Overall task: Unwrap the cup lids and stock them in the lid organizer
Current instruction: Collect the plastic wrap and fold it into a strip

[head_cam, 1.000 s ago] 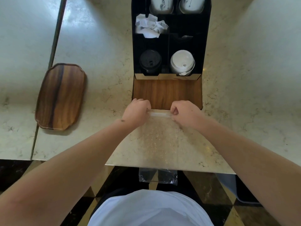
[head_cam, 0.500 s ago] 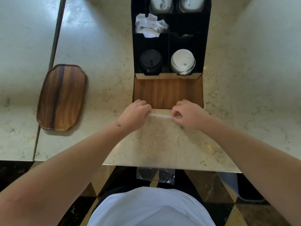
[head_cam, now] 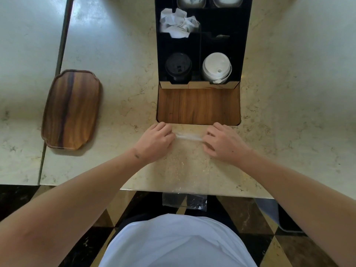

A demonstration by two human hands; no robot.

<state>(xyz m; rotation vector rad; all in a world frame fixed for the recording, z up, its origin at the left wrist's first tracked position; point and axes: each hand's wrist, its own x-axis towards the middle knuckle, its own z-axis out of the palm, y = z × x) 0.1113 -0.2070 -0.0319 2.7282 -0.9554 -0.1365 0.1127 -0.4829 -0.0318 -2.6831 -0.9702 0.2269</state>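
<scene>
Marble table (head_cam: pixel 119 97) carries the clear plastic wrapper (head_cam: pixel 187 164) flat at its near edge, its tail hanging off, while the left hand (head_cam: pixel 156 141) and right hand (head_cam: pixel 224 143), fingers curled shut, pinch its rolled far end, apparently tidying it up, since black lids (head_cam: pixel 178 67) and white lids (head_cam: pixel 216 67) already fill the lid organizer (head_cam: pixel 159 45).

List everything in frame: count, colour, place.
black compartment lid organizer: 1, black with wood-grain front, counter centre
black cup lid stack: 1, front left compartment
white cup lid stack: 1, front right compartment
crumpled white paper: 1, left compartment behind the black lids
white cups: 2, back row, cut off by the frame
oblong wooden tray: 1, brown, counter left
clear plastic wrapper: 1, transparent, flat on the counter, overhanging the near edge
left hand: gripping the wrapper's far edge
right hand: gripping the same edge
</scene>
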